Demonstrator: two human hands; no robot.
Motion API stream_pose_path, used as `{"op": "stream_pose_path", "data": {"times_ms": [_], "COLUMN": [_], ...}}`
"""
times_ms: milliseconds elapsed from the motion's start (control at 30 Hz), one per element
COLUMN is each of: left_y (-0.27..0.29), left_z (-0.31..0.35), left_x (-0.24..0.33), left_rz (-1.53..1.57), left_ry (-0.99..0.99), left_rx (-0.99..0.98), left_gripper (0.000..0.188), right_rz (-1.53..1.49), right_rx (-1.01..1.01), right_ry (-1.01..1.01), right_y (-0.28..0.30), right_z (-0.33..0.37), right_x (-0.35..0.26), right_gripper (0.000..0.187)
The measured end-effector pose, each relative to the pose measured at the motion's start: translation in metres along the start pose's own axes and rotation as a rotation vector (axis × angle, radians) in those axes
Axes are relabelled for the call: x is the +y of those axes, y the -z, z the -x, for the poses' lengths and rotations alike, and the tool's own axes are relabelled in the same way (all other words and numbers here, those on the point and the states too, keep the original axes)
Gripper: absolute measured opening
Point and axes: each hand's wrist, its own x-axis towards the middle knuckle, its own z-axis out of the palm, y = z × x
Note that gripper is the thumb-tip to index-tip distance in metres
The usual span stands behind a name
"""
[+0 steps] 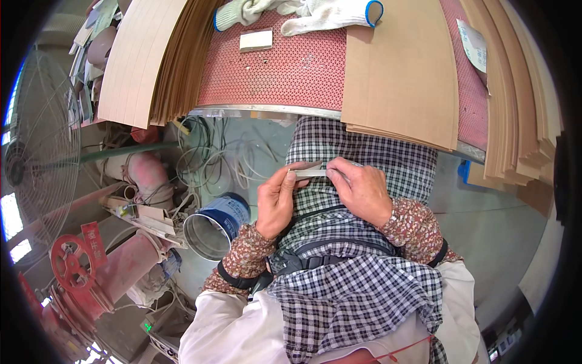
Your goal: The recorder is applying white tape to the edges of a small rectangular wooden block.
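Over my lap, both hands are closed on a thin pale strip (310, 173), held roughly level between them. My left hand (276, 203) pinches one end between thumb and fingers. The other end is gripped by my right hand (364, 188), which hides it. Whether the strip is paper, tape or plastic I cannot tell. A black-and-white checked apron (364, 145) lies beneath the hands.
Ahead is a table with a red perforated top (273, 79), bearing white gloves (327, 17), a small pale block (256, 40) and cardboard sheets (400, 79). A blue bucket (227, 212), red valve wheel (73, 262) and large fan (42, 151) stand to my left.
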Motion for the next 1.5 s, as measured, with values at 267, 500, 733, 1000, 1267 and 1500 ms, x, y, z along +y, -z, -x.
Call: {"op": "stream_pose_path", "data": {"times_ms": [267,500,733,1000,1267,1500], "left_y": [-0.001,0.0,0.001,0.004,0.005,0.009], "left_z": [0.001,0.002,0.001,-0.002,-0.006,-0.006], "left_x": [0.003,0.001,0.002,-0.003,-0.003,-0.006], "left_rz": [0.192,0.249,0.312,0.361,0.322,0.277], "left_ry": [0.074,0.097,0.133,0.19,0.201,0.153], "left_rx": [-0.049,-0.052,-0.084,-0.067,-0.057,-0.096], "left_gripper": [0.038,0.039,0.04,0.028,0.024,0.023], "right_rz": [-0.061,-0.032,-0.059,-0.216,-0.24,-0.305], "right_rx": [0.04,0.068,0.068,0.023,-0.025,-0.044], "right_ry": [-0.023,-0.018,-0.032,-0.023,0.034,0.082], "right_y": [0.0,-0.001,-0.003,0.001,0.002,0.002], "right_z": [-0.001,-0.001,0.0,-0.001,0.003,0.005], "right_x": [0.001,0.003,0.005,0.008,0.008,0.008], "right_gripper": [0.018,0.018,0.02,0.019,0.017,0.017]}}
